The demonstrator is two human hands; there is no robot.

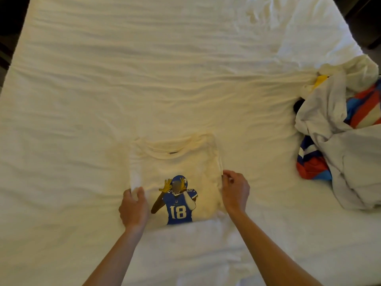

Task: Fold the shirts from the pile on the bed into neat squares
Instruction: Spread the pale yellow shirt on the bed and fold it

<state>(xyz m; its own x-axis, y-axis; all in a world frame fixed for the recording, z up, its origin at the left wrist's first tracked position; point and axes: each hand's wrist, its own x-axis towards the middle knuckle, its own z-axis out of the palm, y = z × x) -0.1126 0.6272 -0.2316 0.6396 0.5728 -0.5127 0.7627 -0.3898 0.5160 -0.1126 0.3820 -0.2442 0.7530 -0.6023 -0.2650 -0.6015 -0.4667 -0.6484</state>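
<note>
So the cream shirt [175, 162] with the blue number 18 player print sits near the front edge of the bed [103, 79], about the middle, already folded down to a rough square with the collar facing the far edge.

The left hand [134, 205] pinches the shirt's left edge near its front corner, thumb on top. The right hand [235, 188] has its fingers curled on the right edge, apparently nipping the layers there. The hands are well apart, one on each side.

The rest of the pile [340, 141], white stuff with striped red and blue bits, is heaped at the bed's right edge.

The risk looks like this: if the person lifts or tugs unevenly, the tucked layers probably slide out and the square goes crooked. The rumpled sheet could bunch underneath too.
</note>
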